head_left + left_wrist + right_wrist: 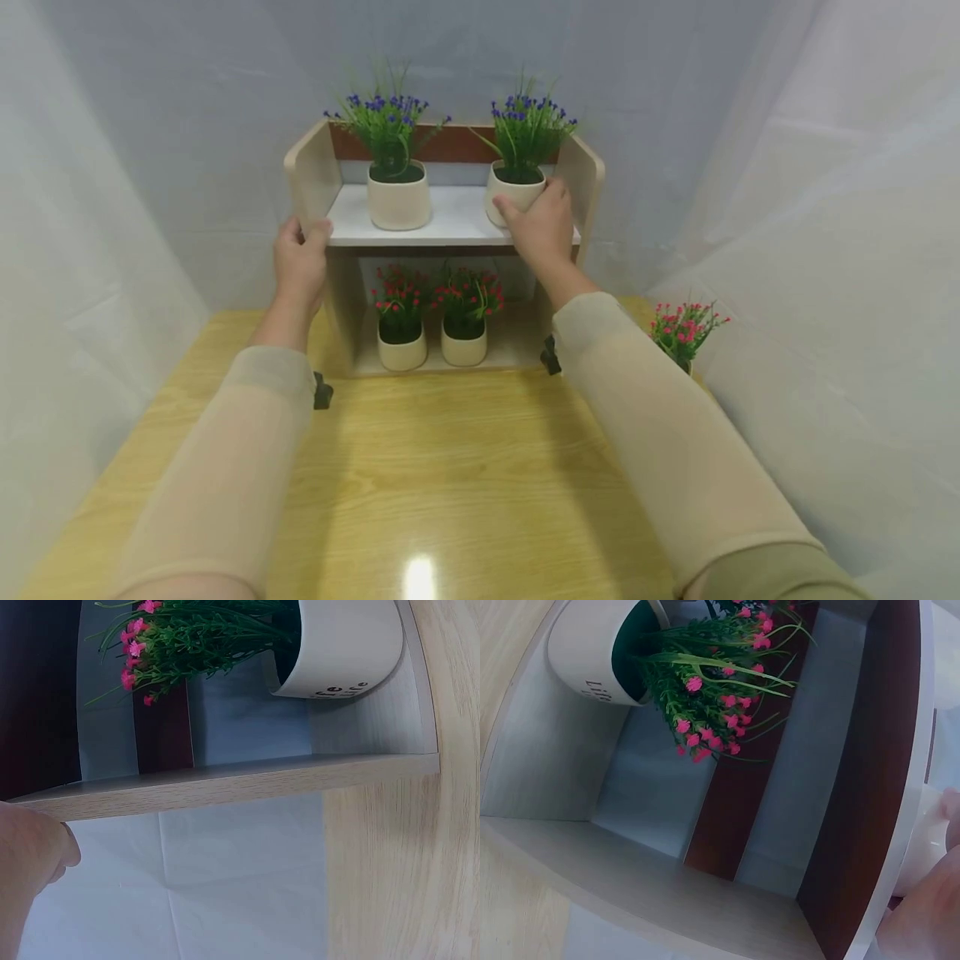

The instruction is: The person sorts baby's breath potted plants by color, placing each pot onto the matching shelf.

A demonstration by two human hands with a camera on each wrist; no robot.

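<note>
On the upper white board of a small two-tier shelf [457, 237] stand two white pots of blue-purple artificial flowers. My right hand [542, 223] grips the right flower pot [510, 193], thumb at its front and fingers round its right side. The left flower pot [399, 200] stands apart from it on the same board. My left hand [302, 260] holds the shelf's left side panel, thumb at the front edge by the upper board. In the left wrist view part of that hand [34, 859] shows against the panel's outer face [225, 789].
Two white pots with pink-red flowers, left [402, 354] and right [463, 348], stand on the lower tier. Another red-flowered plant [684, 333] is on the wooden table [435, 467] beyond my right sleeve. Pale sheeting [840, 250] hangs around the table.
</note>
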